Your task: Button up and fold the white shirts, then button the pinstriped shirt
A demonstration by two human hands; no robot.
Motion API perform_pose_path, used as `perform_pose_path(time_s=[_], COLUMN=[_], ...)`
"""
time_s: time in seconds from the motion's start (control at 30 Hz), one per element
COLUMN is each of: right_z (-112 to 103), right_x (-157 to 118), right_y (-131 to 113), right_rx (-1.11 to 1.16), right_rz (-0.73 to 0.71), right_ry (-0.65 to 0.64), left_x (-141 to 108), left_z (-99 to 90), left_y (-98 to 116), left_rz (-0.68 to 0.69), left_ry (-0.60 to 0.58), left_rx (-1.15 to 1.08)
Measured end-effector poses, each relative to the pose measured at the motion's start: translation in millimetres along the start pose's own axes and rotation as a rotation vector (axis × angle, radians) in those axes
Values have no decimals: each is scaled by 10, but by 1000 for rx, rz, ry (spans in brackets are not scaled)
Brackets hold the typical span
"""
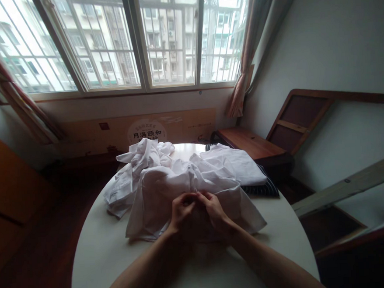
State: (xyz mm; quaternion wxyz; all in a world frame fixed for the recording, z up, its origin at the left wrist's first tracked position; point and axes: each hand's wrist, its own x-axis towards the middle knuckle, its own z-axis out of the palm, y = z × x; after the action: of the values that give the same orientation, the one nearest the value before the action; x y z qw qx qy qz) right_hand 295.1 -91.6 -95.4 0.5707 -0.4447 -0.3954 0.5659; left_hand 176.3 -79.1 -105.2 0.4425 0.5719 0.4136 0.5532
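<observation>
A white shirt (159, 199) lies spread and rumpled across the middle of a round white table (97, 256). Both hands meet at its centre line, fingertips almost touching. My left hand (183, 208) is closed, pinching the cloth near the middle. My right hand (213, 208) pinches the same spot from the other side, thumb and fingers together. Whatever small part sits between the fingertips, such as a button, is too hidden to make out. The shirt's lower edges flare out on either side of my wrists.
A crumpled heap of white cloth (142, 154) lies at the table's back left. At the back right, a folded white garment (242, 164) rests on dark striped cloth (264, 189). Beyond stand a brown wooden bench (251, 142), a large cardboard box (89, 133) and a barred window (168, 36).
</observation>
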Motion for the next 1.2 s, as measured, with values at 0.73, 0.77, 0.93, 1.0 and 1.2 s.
perform_pose_path(time_s=[0.73,0.77,0.93,1.0,1.2], right_z=[-478,-376,52,163,261], right_x=[248,203,-49,-118,-161], right_y=[-353,-312,-283,-295,-431], right_rx=[-918,-848,-320,-230,-308], right_rz=[-214,-206,-226,-193,-446], right_ry=[-136,-204,-299,-332,-437], left_x=[89,30,-266,-324,102], left_z=[-772,-715,-484,-392,-404], left_y=[168,145,167,211,544], left_rz=[7,0,-27,-59,96], left_ry=[-36,-69,-310,-220,76], left_rx=[610,553,75,-51,-109])
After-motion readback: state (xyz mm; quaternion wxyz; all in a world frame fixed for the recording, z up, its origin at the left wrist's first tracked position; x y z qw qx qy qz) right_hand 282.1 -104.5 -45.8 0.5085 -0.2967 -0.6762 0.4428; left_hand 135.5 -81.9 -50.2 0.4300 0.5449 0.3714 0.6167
